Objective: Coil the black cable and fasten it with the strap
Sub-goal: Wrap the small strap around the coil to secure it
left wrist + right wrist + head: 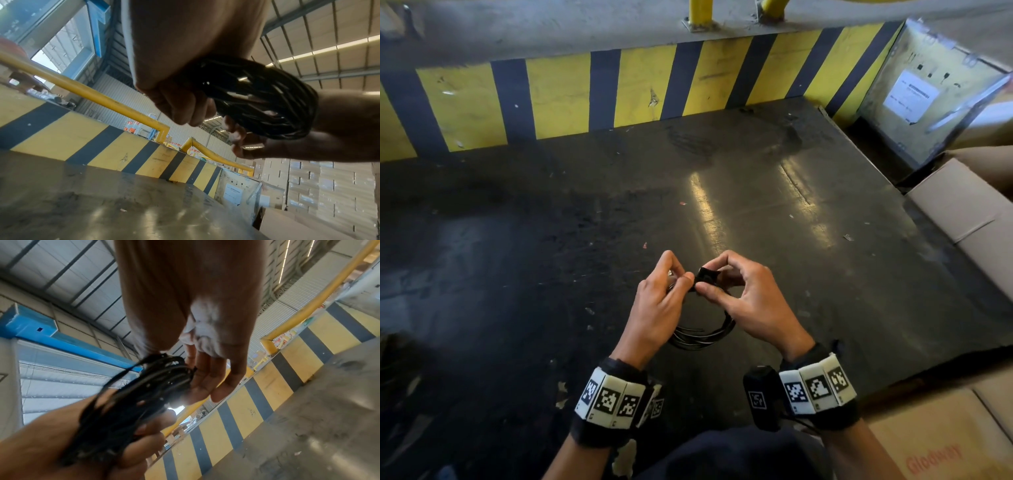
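Observation:
The black cable (pixel 702 337) is wound into a coil of several loops and hangs in the air between both hands, above the dark platform. My left hand (pixel 671 284) grips the coil's top left, its fingers curled round the bundle (pixel 267 104). My right hand (pixel 709 279) pinches the black strap (pixel 705 275) at the coil's top with thumb and forefinger. In the right wrist view the coil (pixel 123 410) runs from the left hand's fist up to my right fingers (pixel 207 382), which lie fairly straight against it. How far the strap wraps the bundle is hidden.
The dark worn platform (pixel 756 205) spreads below the hands. A yellow-and-black striped kerb (pixel 558 96) with a yellow rail (pixel 102 97) borders its far side. Cardboard boxes (pixel 962 212) stand along the right edge, and a labelled metal box (pixel 914 96) at the far right corner.

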{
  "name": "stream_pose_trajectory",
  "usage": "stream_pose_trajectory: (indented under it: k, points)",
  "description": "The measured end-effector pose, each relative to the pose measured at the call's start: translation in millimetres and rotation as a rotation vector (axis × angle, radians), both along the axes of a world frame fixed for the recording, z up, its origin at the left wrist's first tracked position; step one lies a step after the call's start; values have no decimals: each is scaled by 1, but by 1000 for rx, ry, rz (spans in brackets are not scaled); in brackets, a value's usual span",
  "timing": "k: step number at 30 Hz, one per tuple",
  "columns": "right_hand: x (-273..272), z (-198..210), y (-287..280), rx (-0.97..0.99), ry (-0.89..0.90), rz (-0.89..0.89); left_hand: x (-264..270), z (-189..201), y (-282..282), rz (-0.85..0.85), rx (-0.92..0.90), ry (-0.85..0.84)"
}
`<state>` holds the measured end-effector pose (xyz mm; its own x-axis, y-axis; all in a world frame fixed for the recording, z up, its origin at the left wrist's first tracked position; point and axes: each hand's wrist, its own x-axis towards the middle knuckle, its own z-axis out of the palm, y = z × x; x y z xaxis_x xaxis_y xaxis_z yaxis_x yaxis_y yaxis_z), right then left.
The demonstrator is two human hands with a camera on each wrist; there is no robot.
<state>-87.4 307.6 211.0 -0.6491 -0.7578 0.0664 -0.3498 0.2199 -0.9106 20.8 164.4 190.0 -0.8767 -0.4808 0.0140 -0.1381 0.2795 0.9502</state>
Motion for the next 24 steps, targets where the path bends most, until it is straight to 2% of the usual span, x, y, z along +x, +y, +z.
stream_pose_trajectory:
  k: [6,12,16,20,22,24]
  points:
    - [-4,-6,1,-82,153,-67,-2,-5,3,-21,178,-34]
    - [-14,-14,6,-115,187,-106,-1,-6,8,-112,95,-90]
    - [-26,-16,12,-79,237,-70,2,-5,4,-202,-53,-159]
    - [-36,-20,23,-50,224,-42,-4,-1,2,-190,-75,-182]
    - [-47,-24,36,-33,157,-109,-7,-3,2,-179,-69,-201]
    - [-67,-36,59,10,151,-263,-8,-10,1,-150,-73,-219]
